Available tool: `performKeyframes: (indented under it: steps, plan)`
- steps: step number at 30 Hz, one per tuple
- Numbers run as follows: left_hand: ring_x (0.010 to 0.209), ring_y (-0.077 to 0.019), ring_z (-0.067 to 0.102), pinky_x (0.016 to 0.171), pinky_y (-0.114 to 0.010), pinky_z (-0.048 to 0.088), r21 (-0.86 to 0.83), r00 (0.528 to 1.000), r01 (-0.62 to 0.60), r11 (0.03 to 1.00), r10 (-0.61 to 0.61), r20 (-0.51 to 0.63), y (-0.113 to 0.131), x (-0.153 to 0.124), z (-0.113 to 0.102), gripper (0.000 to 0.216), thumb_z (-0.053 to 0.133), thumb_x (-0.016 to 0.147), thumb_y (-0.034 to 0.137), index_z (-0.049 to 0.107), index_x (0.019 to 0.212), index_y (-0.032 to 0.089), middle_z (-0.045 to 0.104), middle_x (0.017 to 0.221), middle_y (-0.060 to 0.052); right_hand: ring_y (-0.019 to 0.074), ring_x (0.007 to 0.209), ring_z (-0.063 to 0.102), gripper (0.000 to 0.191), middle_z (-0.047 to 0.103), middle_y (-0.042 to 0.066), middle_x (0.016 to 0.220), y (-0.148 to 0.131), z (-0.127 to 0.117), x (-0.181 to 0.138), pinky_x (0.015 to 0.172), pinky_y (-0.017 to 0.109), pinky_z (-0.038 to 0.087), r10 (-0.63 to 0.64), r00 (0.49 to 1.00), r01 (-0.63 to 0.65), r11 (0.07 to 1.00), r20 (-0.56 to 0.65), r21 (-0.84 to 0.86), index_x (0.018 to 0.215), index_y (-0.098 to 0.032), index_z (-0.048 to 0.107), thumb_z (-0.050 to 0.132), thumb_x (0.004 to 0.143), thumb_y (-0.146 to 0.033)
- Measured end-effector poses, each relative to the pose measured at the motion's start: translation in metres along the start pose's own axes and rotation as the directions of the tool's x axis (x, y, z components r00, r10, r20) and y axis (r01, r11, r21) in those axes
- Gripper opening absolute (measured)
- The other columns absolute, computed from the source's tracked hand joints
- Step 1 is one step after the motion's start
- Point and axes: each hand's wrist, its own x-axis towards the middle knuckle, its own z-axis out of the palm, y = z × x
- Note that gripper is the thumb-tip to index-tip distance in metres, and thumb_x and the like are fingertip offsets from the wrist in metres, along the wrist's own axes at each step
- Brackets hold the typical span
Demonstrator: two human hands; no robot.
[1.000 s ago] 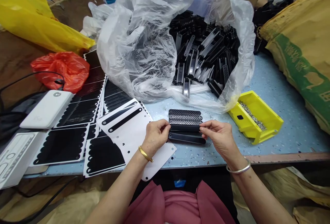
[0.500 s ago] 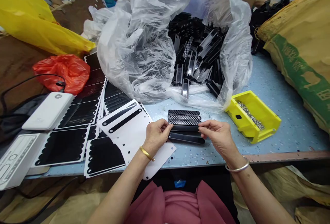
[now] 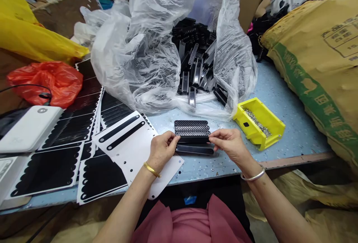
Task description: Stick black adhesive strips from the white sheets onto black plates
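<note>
Between my two hands is a long black plastic strip-shaped piece [image 3: 193, 139], pinched at its ends. My left hand [image 3: 163, 148] closes thumb and finger on its left end; my right hand [image 3: 228, 144] does the same on the right. Just beyond it lie several black pieces with a perforated lattice face [image 3: 191, 128], side by side. Nearer the table edge rests another smooth black strip piece [image 3: 195, 149]. Left of my left hand is a white backing sheet [image 3: 131, 150] carrying a couple of black adhesive strips [image 3: 125, 135].
A clear plastic bag [image 3: 134, 68] full of black plastic pieces [image 3: 195, 68] stands behind. To the right are a yellow bin [image 3: 275, 125] of small metal parts and a large sack [image 3: 321, 68]. Black sticker sheets [image 3: 47, 170], a white power bank [image 3: 30, 129] and a red bag [image 3: 47, 82] lie left.
The camera view has shifted, so most things sit further left in the picture. Both hands stay on the ends of the same black strip piece, with little visible movement.
</note>
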Motion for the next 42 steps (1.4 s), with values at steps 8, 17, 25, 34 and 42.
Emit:
performKeyframes:
  steps: [8, 17, 25, 34, 42]
  plan:
    - [0.045, -0.0100, 0.047, 0.049, -0.022, 0.035, 0.005, 1.000, -0.013, 1.000, 0.013, -0.012, -0.002, 0.000, 0.001, 0.025, 0.060, 0.084, 0.036, 0.061, 0.065, 0.020, 0.051, 0.047, 0.005, 0.0117, 0.036, 0.056, 0.015, 0.066, 0.001, 0.051, -0.001, 0.002, -0.007, 0.035, 0.021, 0.043, -0.017, 0.999, 0.014, 0.998, -0.037, -0.066, 0.064, -0.017, 0.075, 0.080, 0.058, -0.030]
    - [0.045, -0.0104, 0.046, 0.050, -0.022, 0.034, 0.024, 1.000, -0.003, 1.000, 0.003, 0.004, -0.001, 0.000, 0.001, 0.026, 0.059, 0.084, 0.037, 0.061, 0.065, 0.020, 0.050, 0.046, 0.005, 0.0151, 0.045, 0.060, 0.008, 0.067, 0.001, 0.054, -0.002, 0.007, -0.012, 0.046, 0.027, 0.047, -0.174, 0.981, 0.149, 0.961, -0.090, -0.235, 0.068, -0.020, 0.077, 0.072, 0.068, -0.027]
    - [0.045, -0.0109, 0.046, 0.051, -0.023, 0.033, 0.007, 1.000, 0.006, 1.000, -0.006, 0.011, -0.001, -0.001, 0.001, 0.025, 0.058, 0.084, 0.036, 0.061, 0.065, 0.020, 0.050, 0.046, 0.004, 0.0167, 0.054, 0.060, 0.010, 0.072, 0.004, 0.065, 0.000, 0.004, -0.011, 0.052, 0.029, 0.046, -0.309, 0.948, 0.262, 0.894, -0.076, -0.364, 0.073, -0.021, 0.078, 0.071, 0.071, -0.028]
    - [0.046, -0.0108, 0.046, 0.051, -0.023, 0.034, 0.001, 1.000, 0.019, 1.000, -0.019, 0.022, -0.001, -0.002, 0.001, 0.026, 0.058, 0.085, 0.037, 0.061, 0.066, 0.020, 0.051, 0.047, 0.004, 0.0125, 0.045, 0.054, 0.007, 0.066, 0.001, 0.053, -0.004, 0.009, -0.015, 0.044, 0.025, 0.042, -0.273, 0.954, 0.234, 0.936, -0.122, -0.263, 0.066, -0.018, 0.075, 0.072, 0.068, -0.025]
    - [0.047, -0.0107, 0.049, 0.052, -0.022, 0.035, 0.016, 0.999, 0.007, 1.000, -0.008, 0.039, -0.003, 0.000, 0.000, 0.025, 0.059, 0.085, 0.038, 0.063, 0.069, 0.020, 0.053, 0.048, 0.004, 0.0088, 0.042, 0.049, 0.024, 0.058, -0.004, 0.050, -0.021, 0.012, -0.016, 0.042, 0.022, 0.040, -0.178, 0.975, 0.170, 0.983, -0.129, -0.072, 0.084, -0.015, 0.071, 0.076, 0.062, -0.021]
